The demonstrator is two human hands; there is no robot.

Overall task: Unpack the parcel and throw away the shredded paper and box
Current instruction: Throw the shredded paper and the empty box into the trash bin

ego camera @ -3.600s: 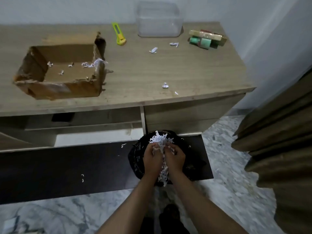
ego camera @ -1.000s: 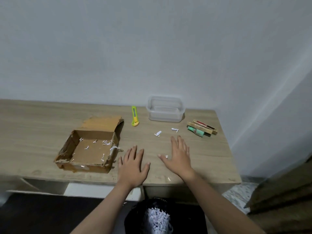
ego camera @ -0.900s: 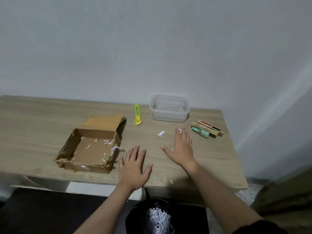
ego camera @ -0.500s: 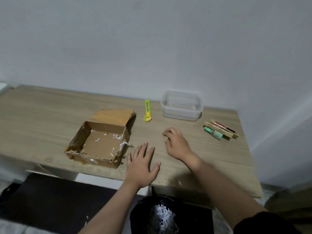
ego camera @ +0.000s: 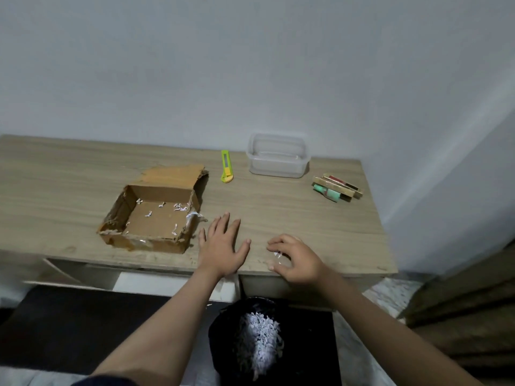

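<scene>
Beside the box (ego camera: 152,218), the right hand (ego camera: 295,260) has raked stray shreds (ego camera: 277,254) to the worktop (ego camera: 306,218) edge, curled over them; left hand (ego camera: 221,246) flat, empty.

One head-worn camera looks forward and down, close over the desk (ego camera: 320,218), toward the wall (ego camera: 250,65).

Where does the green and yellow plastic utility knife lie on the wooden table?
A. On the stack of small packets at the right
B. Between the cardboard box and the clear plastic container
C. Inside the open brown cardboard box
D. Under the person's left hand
B: the green and yellow plastic utility knife lies on the bare table, right of the open cardboard box and left of the clear plastic container.
</scene>
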